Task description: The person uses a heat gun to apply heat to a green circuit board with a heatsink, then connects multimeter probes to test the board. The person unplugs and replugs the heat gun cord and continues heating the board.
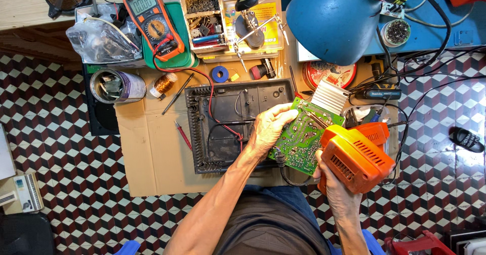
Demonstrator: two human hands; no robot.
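My left hand [267, 128] grips the left edge of a green circuit board [302, 138], held tilted with its solder side up. A white finned heat sink [330, 97] sits on the board's far end. My right hand [331, 181] holds an orange pistol-shaped soldering gun [356, 156], its front end against the board's right side. Under the board lies an open black plastic casing [223, 126] with red and black wires inside, resting on brown cardboard [149, 153].
An orange multimeter [152, 19] lies on a green tray at the back. Near it are a tin can [114, 85], a copper wire spool [164, 83], a parts box [202, 12], a magnifier stand [253, 17] and a blue lamp [334, 19]. The floor is chequered tile.
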